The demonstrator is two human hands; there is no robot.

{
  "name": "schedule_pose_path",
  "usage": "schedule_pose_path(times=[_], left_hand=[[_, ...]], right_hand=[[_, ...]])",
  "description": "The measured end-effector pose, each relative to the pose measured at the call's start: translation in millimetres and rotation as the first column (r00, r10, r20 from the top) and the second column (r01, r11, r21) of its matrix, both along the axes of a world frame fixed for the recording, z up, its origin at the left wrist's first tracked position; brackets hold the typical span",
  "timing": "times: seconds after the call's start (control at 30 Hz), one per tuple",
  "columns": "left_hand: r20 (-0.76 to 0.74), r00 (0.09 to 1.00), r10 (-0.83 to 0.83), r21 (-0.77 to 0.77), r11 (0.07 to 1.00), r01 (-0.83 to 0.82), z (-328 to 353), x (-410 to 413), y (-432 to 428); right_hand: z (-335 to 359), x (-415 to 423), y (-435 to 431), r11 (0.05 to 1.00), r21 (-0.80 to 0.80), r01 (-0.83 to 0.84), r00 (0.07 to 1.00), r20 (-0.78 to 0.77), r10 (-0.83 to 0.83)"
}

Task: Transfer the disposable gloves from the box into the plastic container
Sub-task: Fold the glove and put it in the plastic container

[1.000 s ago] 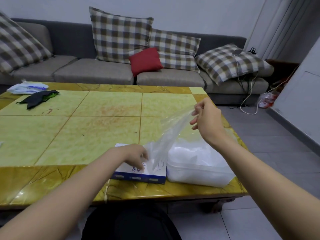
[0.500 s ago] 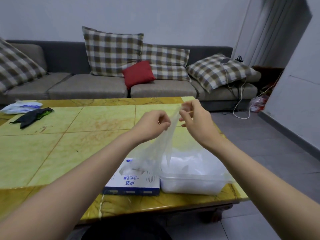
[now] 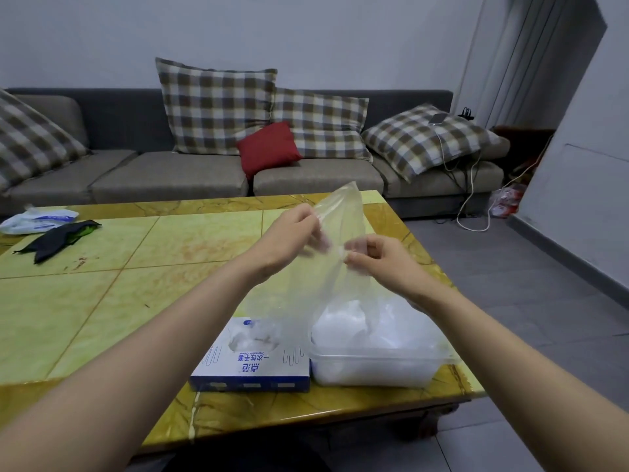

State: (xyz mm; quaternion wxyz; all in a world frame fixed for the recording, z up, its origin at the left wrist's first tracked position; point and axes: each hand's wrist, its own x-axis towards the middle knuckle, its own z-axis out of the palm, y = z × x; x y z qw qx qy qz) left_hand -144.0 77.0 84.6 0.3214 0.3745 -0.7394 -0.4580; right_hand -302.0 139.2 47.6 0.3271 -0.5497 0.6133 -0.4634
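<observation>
glove (image 3: pixel 343 267): thin clear plastic | box (image 3: pixel 252 362): printed cardboard | table (image 3: pixel 102 301): glossy stone

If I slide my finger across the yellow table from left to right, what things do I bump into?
You'd meet the white plastic bag → black cloth → glove box → plastic container.

Box (image 3: pixel 250 359) just beside container (image 3: pixel 374 364), no room between. Glove (image 3: pixel 343 212) hangs above both, screening tops. Tabletop (image 3: pixel 102 301) left of box passable.
</observation>
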Motion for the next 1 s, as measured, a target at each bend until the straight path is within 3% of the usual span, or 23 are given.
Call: schedule_pose_path(times=[0.2, 0.33, 0.4, 0.57, 0.7, 0.8, 0.87, 1.0], left_hand=[[0.163, 0.978, 0.132, -0.164, 0.981, -0.104, -13, -1, -18], [0.117, 0.965, 0.237, -0.309, 0.932, -0.191, -7, -16, -26], [0.070, 0.963, 0.262, -0.332, 0.916, -0.225, -3, -23, -30], [-0.053, 0.965, 0.258, -0.276, 0.925, -0.263, -13, -24, -31], [0.057, 0.970, 0.237, -0.229, 0.949, -0.218, -35, -16, -31], [-0.036, 0.987, 0.160, 0.020, 0.987, -0.159, -42, -15, -25], [-0.091, 0.990, 0.110, 0.088, 0.991, -0.102, -41, -18, -19], [-0.059, 0.998, 0.032, -0.128, 0.991, -0.039, -31, -33, -13]], right_hand=[[5, -20, -5, 0.971, -0.051, 0.233, 0.960, -0.146, -0.238], [29, -31, -3, 0.880, -0.296, 0.370, 0.861, -0.246, -0.445], [37, -34, 1, 0.834, -0.416, 0.363, 0.838, -0.245, -0.487], [27, -35, 14, 0.792, -0.583, 0.181, 0.753, -0.437, -0.493], [-5, -33, 29, 0.893, -0.450, 0.007, 0.579, -0.726, -0.370], [-28, -27, 40, 0.965, -0.186, -0.187, 0.411, -0.907, -0.095], [-35, -22, 42, 0.966, -0.080, -0.245, 0.336, -0.942, 0.007], [-38, -25, 34, 0.986, -0.037, -0.161, 0.473, -0.880, 0.044]])
